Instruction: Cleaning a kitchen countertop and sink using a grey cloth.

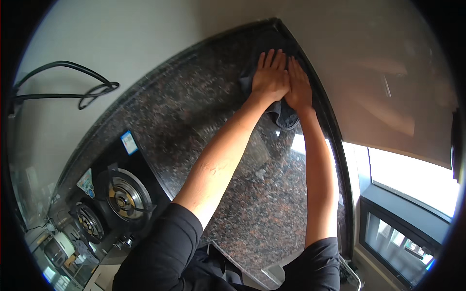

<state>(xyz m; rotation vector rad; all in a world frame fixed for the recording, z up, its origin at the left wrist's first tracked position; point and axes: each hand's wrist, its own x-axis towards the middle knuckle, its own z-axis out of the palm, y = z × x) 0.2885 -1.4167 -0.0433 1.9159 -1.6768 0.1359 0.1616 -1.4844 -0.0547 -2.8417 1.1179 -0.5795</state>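
Note:
My left hand (270, 78) lies flat on a dark cloth (285, 118), palm down, with its fingers stretched towards the far corner of the worktop. Right beside it, my right hand (299, 85) rests flat on the same cloth, and the two hands touch near the thumbs. Neither hand curls around the cloth. A folded edge of it shows below the wrists, and more of it spreads out to the left and beyond the fingertips. The cloth lies on a speckled dark stone countertop (262, 211), close to its raised right edge.
On the left, a gas hob (143, 174) carries two burners, the nearer a large burner (125, 198). A looped black cable (98, 92) hangs by the left wall. A raised black rim (324, 98) borders the counter along the right wall. A window (397, 236) stands at lower right.

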